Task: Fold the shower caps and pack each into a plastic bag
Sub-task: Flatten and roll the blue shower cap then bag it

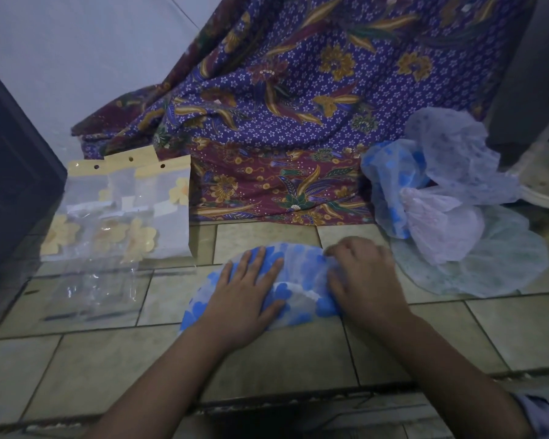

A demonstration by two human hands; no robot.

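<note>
A white shower cap with blue flowers (293, 291) lies flattened on the tiled floor in front of me. My left hand (246, 291) rests flat on its left half, fingers straight and spread. My right hand (363, 280) sits on the cap's right edge with its fingers curled into the plastic, bunching it. To the right lies a heap of loose shower caps (441, 198), blue-flowered, white dotted and pink. On the left are clear plastic bags (99, 289) and several packed bags with yellow header cards (124, 207).
A purple and maroon batik cloth (298, 122) drapes down behind the work spot. A dark door or cabinet (10, 172) stands at the far left. A white tray-like object (542, 182) sits at the far right. Beige floor tiles (108, 359) lie near me.
</note>
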